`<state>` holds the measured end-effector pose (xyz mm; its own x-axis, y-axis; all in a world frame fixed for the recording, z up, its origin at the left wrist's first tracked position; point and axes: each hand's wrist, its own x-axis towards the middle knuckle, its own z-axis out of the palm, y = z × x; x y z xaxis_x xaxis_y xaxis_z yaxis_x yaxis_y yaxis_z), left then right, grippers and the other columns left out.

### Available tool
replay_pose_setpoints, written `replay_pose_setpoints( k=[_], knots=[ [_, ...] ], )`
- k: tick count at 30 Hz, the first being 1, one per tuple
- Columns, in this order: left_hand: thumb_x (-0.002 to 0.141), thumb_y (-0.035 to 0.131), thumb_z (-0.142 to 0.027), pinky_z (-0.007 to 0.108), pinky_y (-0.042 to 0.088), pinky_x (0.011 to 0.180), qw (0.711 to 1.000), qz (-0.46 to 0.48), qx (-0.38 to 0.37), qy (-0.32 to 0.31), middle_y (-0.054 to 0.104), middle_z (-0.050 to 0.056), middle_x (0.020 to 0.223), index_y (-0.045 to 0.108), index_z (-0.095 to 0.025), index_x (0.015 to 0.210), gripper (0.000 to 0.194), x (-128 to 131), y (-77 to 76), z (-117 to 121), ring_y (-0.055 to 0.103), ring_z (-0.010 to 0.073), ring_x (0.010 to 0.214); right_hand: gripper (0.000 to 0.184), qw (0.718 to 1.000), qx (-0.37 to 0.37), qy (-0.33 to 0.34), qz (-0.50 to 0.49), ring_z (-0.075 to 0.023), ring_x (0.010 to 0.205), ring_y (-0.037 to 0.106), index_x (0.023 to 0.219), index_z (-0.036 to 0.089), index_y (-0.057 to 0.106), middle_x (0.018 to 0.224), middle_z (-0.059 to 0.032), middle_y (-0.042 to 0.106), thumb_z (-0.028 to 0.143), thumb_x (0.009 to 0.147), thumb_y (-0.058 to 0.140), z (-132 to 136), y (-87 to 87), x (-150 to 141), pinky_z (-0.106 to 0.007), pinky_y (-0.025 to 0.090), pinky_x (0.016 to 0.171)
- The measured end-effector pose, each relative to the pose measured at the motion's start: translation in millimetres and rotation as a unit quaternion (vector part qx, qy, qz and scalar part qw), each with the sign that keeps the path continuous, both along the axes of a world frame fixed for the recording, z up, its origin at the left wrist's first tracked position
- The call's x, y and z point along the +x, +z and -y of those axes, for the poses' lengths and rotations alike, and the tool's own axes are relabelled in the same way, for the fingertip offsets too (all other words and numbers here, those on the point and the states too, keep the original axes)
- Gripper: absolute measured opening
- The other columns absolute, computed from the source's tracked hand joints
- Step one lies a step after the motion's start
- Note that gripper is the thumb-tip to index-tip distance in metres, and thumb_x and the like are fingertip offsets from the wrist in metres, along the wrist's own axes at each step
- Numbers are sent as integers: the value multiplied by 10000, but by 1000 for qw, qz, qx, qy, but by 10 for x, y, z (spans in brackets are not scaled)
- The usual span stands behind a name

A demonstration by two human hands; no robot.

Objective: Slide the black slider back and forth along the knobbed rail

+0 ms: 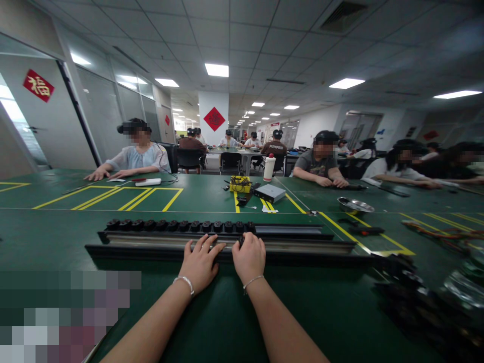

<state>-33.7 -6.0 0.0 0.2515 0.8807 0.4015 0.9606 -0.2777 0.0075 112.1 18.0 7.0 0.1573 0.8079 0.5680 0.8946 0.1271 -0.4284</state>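
Two long black rails with pale metal channels lie side by side across the green table in front of me. Along the far one runs a row of several small black blocks, from its left end to just past the middle. My left hand rests over the near rail, fingers spread and touching it, palm down. Just to its right, my right hand is closed in a pinch at the far rail's edge. A bit of a small black part shows at its fingertips, mostly hidden by the fingers.
At the right lies a blurred heap of black parts beside a clear container. Farther back are a metal bowl, a grey box, a yellow item with cables and a white bottle. Several people sit across the table.
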Motion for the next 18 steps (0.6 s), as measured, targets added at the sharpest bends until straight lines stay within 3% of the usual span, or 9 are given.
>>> replay_pose_setpoints(
  k=[18],
  knots=[
    [714,481,-237,524,162,1013,1000,1,3,-3,395,-13,1376,441,-393,1205,516,1,9,2,281,247,1282,194,1000,0,-7,-7,-199,976,521,926,157,544,926,-82,623,214,760,461,-8,-2,19,-353,231,975]
  ],
)
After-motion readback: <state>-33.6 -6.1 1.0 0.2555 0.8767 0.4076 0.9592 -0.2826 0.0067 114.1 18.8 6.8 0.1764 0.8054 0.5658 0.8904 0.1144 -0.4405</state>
